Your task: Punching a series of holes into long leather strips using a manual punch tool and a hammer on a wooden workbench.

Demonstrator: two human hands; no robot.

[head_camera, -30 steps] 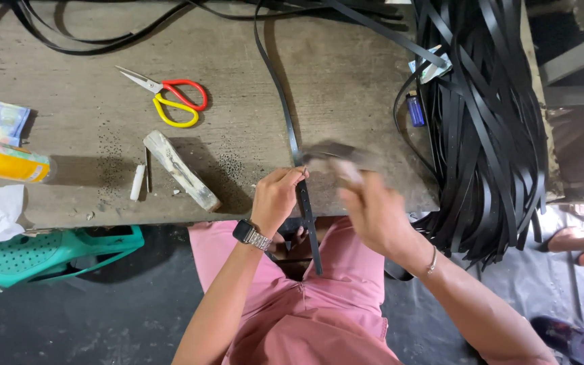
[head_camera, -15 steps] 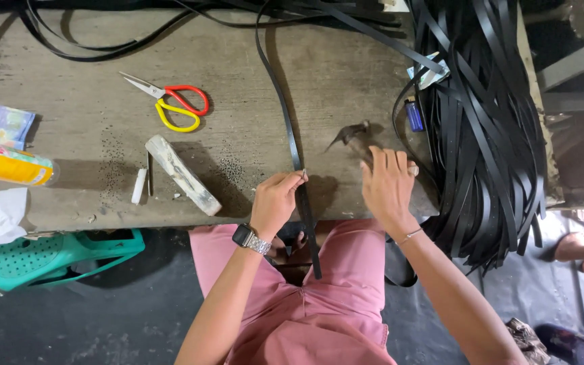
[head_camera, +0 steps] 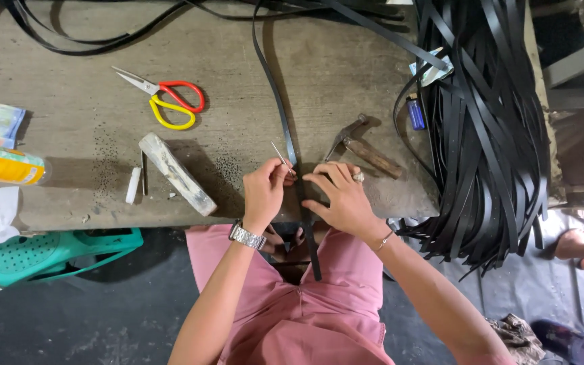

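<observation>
Black strap [head_camera: 280, 101] and black strip pile [head_camera: 488, 128] far right; scissors [head_camera: 163, 101] with one red, one yellow handle; grey-brown table [head_camera: 346, 61]; blue lighter [head_camera: 416, 113]; teal perforated stool [head_camera: 49, 253]; pink clothing [head_camera: 319, 304]; yellow-labelled bottle [head_camera: 5, 164] left.

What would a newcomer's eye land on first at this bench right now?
Probably the big heap of black straps spilling off the table's right side. Next, the red and yellow scissors at upper left. In the middle, the left hand holds a thin pin at one strap while the right hand presses it down, a hammer just behind.
</observation>
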